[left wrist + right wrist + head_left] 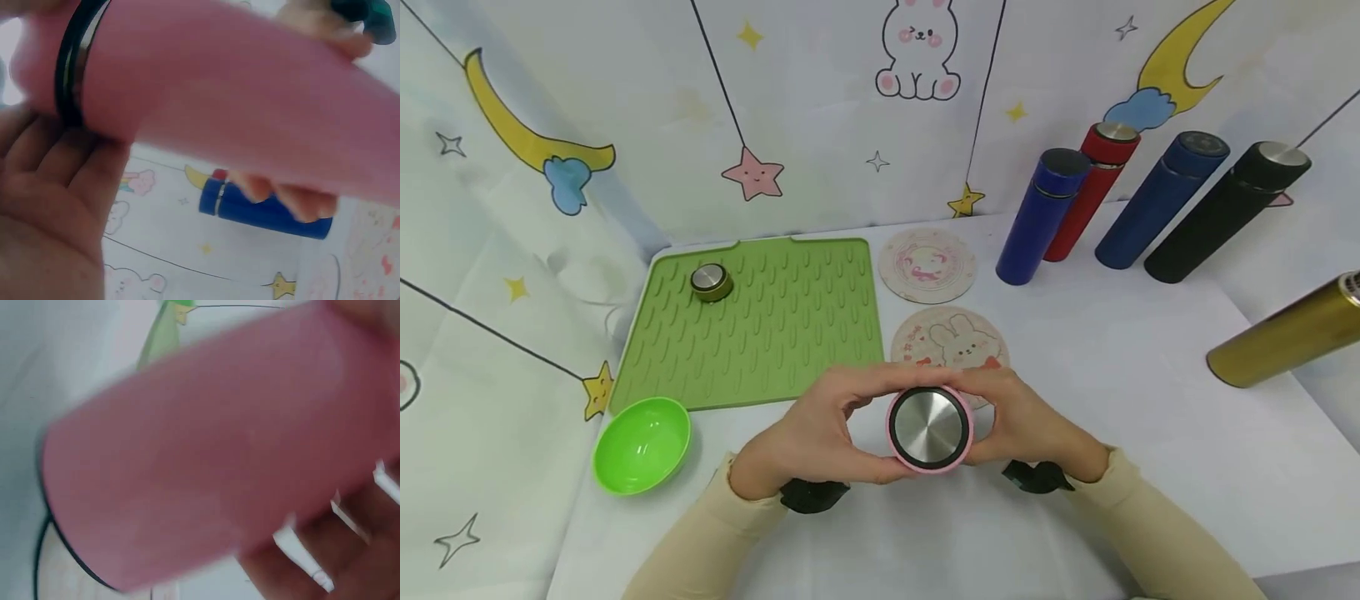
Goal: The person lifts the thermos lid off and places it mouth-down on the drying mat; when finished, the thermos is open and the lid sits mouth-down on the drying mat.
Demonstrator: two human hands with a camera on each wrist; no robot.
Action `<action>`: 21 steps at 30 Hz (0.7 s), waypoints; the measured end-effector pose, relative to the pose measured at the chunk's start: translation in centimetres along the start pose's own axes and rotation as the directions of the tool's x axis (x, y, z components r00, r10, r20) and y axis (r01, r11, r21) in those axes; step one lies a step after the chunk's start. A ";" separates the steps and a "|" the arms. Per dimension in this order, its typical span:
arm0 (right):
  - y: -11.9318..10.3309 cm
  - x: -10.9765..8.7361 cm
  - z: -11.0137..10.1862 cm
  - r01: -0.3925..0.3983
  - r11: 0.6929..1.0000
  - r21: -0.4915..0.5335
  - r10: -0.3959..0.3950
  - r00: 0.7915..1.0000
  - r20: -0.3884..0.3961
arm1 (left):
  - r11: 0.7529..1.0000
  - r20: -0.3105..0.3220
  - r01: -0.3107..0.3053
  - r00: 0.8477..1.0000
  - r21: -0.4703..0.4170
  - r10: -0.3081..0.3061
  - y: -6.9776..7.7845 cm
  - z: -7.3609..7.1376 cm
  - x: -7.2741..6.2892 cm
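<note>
Pink bottle [237,94], one: held over the desk [1090,367], silver-topped lid [930,427] toward the head camera. Left hand [816,425]: grip curled round the lid end. Right hand [1030,425]: grip curled round the body. Step, as I judge it: loosening the lid; next move calls for steady right, turning left. Olive lid [711,282], one: on green mat [790,333].

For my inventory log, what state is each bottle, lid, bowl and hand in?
Pink bottle: lidded, held
Left hand: gripping pink bottle
Right hand: gripping pink bottle
Bright blue bottle: capped, upright
Red bottle: capped, upright
Dark blue bottle: capped, upright
Black bottle: capped, upright
Gold bottle: upright, apparently uncapped
Loose lid: metal top up
Green bowl: open side up
</note>
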State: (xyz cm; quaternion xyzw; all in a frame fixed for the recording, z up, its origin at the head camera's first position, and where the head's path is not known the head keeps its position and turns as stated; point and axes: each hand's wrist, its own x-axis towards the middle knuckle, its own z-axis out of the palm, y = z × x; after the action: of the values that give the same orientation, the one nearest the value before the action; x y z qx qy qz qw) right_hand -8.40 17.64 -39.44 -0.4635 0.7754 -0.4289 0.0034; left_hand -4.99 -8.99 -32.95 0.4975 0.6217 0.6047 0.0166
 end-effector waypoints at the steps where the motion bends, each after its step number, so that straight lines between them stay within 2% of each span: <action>1: 0.0 0.0 0.2 -0.011 0.999 -0.031 0.010 0.999 -0.044 | 1.000 -0.050 0.019 0.999 -0.006 -0.019 -0.2 0.1 -0.1; 3: 0.0 -0.1 0.6 -0.042 0.996 -0.080 0.031 0.991 -0.129 | 0.999 -0.153 0.048 0.987 -0.026 -0.051 -0.8 0.5 -0.3; 7: 0.0 -0.1 1.5 -0.101 0.982 -0.160 0.052 0.958 -0.283 | 0.998 -0.321 0.055 0.945 -0.033 -0.062 -1.8 1.2 -0.3; 9: 0.0 -0.1 1.8 -0.114 0.978 -0.173 0.054 0.946 -0.320 | 0.999 -0.370 0.043 0.928 -0.020 -0.047 -2.1 1.4 -0.2; 11: 0.0 0.1 1.8 -0.107 0.981 -0.161 0.051 0.948 -0.316 | 0.999 -0.379 0.030 0.925 -0.012 -0.032 -2.2 1.4 -0.2; 12: 0.0 0.1 1.7 -0.099 0.984 -0.148 0.052 0.954 -0.295 | 1.000 -0.366 0.028 0.930 -0.010 -0.030 -2.0 1.4 -0.2; 14: 0.1 0.2 1.5 -0.062 0.993 -0.099 0.039 0.975 -0.218 | 1.000 -0.300 0.023 0.954 -0.014 -0.026 -1.6 1.0 -0.1; 17: 0.1 0.3 1.2 -0.004 1.000 -0.008 0.004 0.998 -0.064 | 1.000 -0.118 -0.001 0.993 0.004 0.001 -0.6 0.4 0.2; 19: -0.1 0.3 1.2 0.017 0.998 0.059 -0.020 0.999 0.042 | 0.999 0.023 -0.035 0.999 0.013 0.035 0.1 0.0 0.5; 21: -0.2 0.3 1.3 0.034 0.993 0.116 -0.047 0.993 0.112 | 0.998 0.136 -0.061 0.989 0.012 0.059 0.8 -0.1 0.7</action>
State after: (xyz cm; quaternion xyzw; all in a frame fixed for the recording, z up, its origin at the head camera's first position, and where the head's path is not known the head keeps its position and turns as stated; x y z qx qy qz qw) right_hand -7.89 16.51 -40.01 -0.5022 0.7386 -0.4450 0.0655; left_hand -4.96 -8.84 -31.93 0.5559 0.6088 0.5649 0.0366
